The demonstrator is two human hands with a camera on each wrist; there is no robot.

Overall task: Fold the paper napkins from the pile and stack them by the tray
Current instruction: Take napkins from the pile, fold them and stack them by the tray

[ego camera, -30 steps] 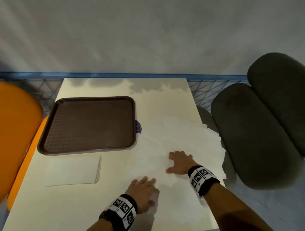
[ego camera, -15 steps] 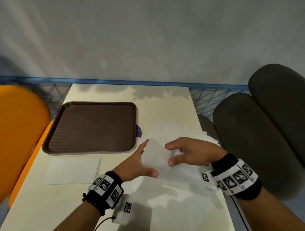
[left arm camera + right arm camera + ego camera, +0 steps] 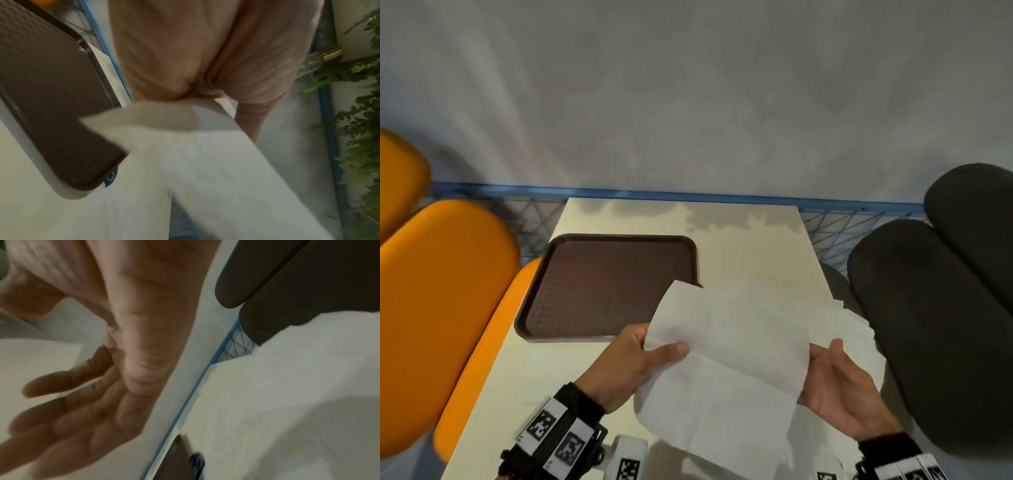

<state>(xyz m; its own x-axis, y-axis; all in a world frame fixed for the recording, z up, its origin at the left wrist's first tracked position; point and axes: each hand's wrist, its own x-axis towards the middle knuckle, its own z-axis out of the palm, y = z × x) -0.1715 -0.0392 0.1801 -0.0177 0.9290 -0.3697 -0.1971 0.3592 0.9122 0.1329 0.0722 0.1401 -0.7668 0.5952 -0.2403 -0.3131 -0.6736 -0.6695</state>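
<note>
Napkin (image 3: 726, 363) being held above tabletop (image 3: 756, 246).
Left hand (image 3: 626, 366) and right hand (image 3: 839, 394) are pinching its side edges beside tray (image 3: 606, 287).

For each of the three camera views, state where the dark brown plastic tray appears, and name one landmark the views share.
Head: the dark brown plastic tray lies left of centre on the pale table.
Left wrist: it fills the left side, seen at a slant.
Right wrist: only a corner shows at the bottom edge.
Shared landmark: the blue metal rail along the table's far edge.
</note>
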